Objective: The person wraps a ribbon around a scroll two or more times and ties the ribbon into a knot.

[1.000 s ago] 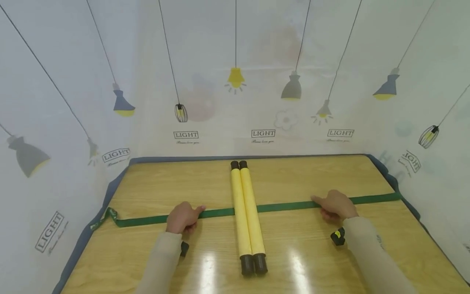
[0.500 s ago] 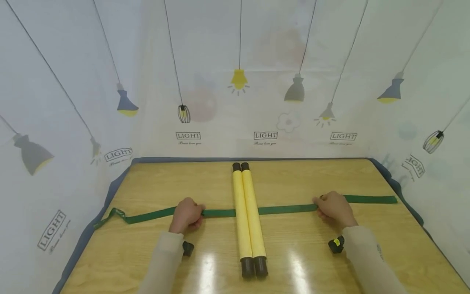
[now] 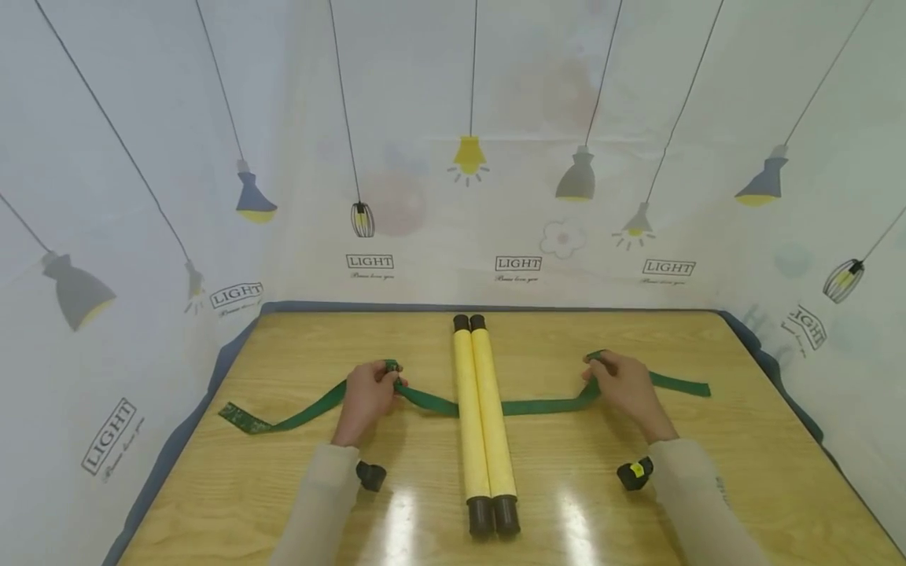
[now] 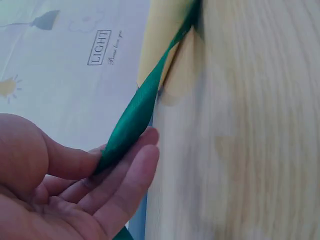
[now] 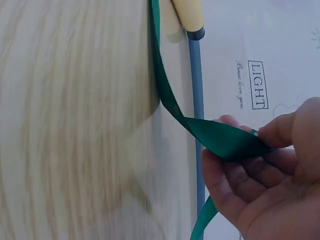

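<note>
A green ribbon [image 3: 541, 406] runs crosswise beneath two yellow tubes [image 3: 476, 417] with dark end caps, which lie side by side on the table. Left of the tubes, my left hand [image 3: 368, 397] pinches the ribbon between thumb and fingers and holds it above the tabletop. My right hand [image 3: 626, 389] does the same on the other side. In the left wrist view the ribbon [image 4: 132, 117] twists from the thumb toward the tubes. The right wrist view has the ribbon [image 5: 220, 137] folding over the fingers, its tail hanging below.
The wooden table [image 3: 318, 503] has a blue-grey edge [image 3: 233, 342] along its back and sides. Behind it hangs a white sheet [image 3: 439, 228] printed with lamps. A dark wrist camera [image 3: 371, 475] sits by the left cuff, another wrist camera [image 3: 635, 473] by the right.
Both hands have picked the ribbon up off the table on either side of the tubes. Its loose ends have drawn inward, while the tubes stay in place.
</note>
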Demonstrator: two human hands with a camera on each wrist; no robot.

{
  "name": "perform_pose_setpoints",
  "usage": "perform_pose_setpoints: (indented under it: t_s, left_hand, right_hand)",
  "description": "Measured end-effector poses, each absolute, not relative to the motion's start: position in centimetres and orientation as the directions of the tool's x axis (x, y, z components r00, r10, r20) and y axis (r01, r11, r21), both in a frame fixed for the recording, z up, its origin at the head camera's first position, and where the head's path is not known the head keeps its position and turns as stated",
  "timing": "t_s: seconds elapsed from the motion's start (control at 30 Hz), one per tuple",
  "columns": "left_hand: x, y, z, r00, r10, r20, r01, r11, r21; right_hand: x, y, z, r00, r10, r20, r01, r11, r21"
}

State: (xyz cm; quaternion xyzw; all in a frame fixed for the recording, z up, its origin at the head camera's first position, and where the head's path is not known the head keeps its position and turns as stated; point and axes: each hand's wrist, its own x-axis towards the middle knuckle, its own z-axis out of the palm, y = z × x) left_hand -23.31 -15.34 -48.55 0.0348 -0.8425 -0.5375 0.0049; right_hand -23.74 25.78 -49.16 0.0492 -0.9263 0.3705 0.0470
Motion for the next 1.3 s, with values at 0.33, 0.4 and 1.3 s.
perform_pose_setpoints:
  t_s: [0.33, 0.4, 1.3]
  left_hand:
    - [-23.8, -14.6, -47.3, -0.988, 0.116, 0.1, 0.117, 0.148, 0.982]
    - [-24.0, -14.4, -47.2, -0.978, 0.164, 0.128, 0.143, 0.082, 0.986]
    - [-25.1, -9.9, -45.1, -0.883, 0.445, 0.15, 0.222, 0.115, 0.968]
  right_hand:
    - [-23.8, 23.0, -47.7, -0.984, -0.089, 0.151, -0.175, 0.561, -0.809]
    - [-23.8, 22.4, -47.2, -0.979, -0.113, 0.171, -0.205, 0.545, -0.813]
    - [-23.8, 16.6, -43.9, -0.926, -0.29, 0.243, -0.33, 0.305, -0.893]
